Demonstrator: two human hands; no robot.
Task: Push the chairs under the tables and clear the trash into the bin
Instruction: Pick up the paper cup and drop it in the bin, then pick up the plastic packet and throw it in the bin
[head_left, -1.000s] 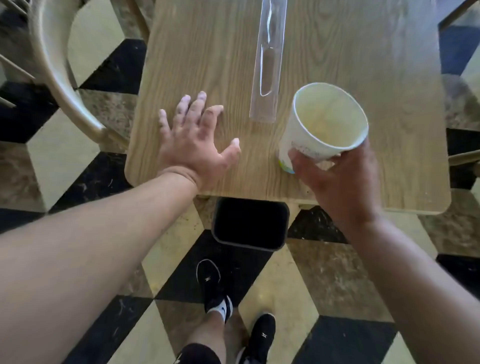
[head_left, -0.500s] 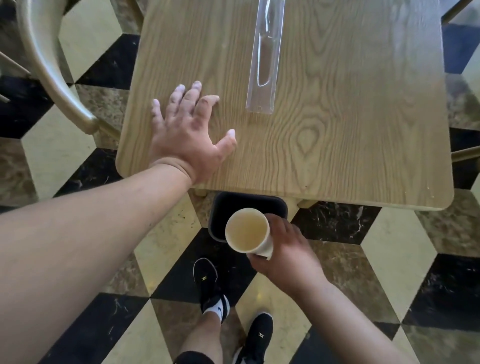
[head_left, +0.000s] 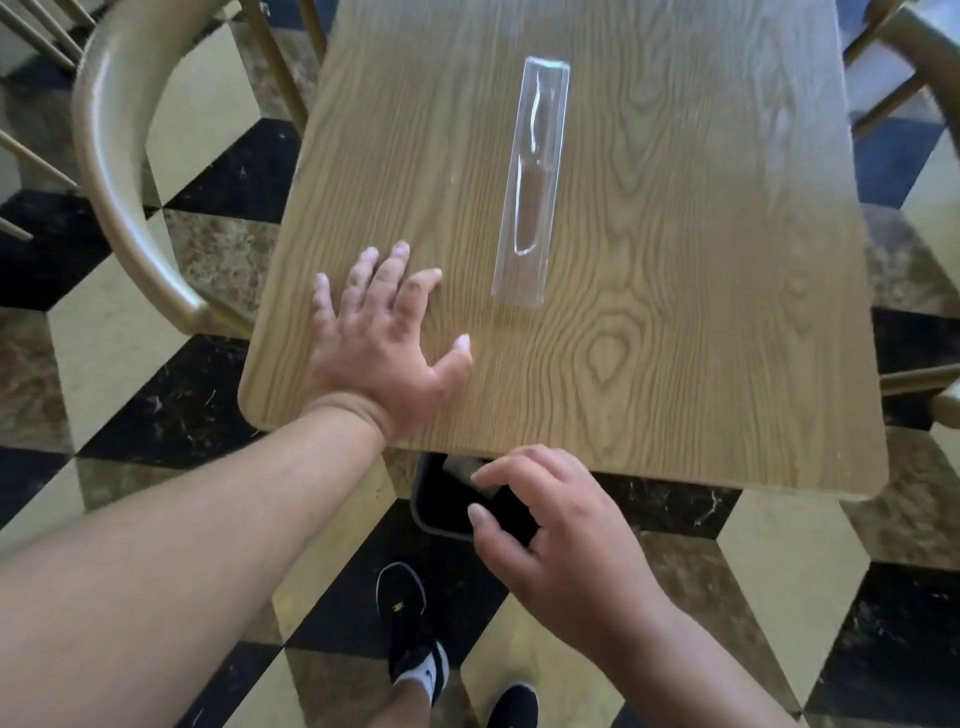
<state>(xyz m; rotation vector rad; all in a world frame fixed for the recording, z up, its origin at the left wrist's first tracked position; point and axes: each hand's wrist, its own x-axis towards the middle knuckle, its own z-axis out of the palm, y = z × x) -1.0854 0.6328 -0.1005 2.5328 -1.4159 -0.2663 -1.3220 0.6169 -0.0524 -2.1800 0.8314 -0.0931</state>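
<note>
A clear plastic sleeve with a knife inside (head_left: 531, 179) lies lengthwise on the wooden table (head_left: 675, 312). My left hand (head_left: 382, 343) rests flat on the table's near left part, fingers spread. A black bin (head_left: 441, 501) stands on the floor under the table's near edge. My right hand (head_left: 550, 530) hovers over the bin with fingers apart and nothing in it. A pale bit of the paper cup (head_left: 460, 466) shows inside the bin, mostly hidden by the table edge and my fingers.
A curved wooden chair (head_left: 114, 156) stands at the table's left side, pulled out. Parts of other chairs (head_left: 914, 67) show at the right. The floor is black, cream and brown tiles. My feet in black shoes (head_left: 410, 629) stand just before the bin.
My right hand carried the paper cup off the table and down over the bin, then let it go; the hand is now empty. My left hand stayed flat on the table.
</note>
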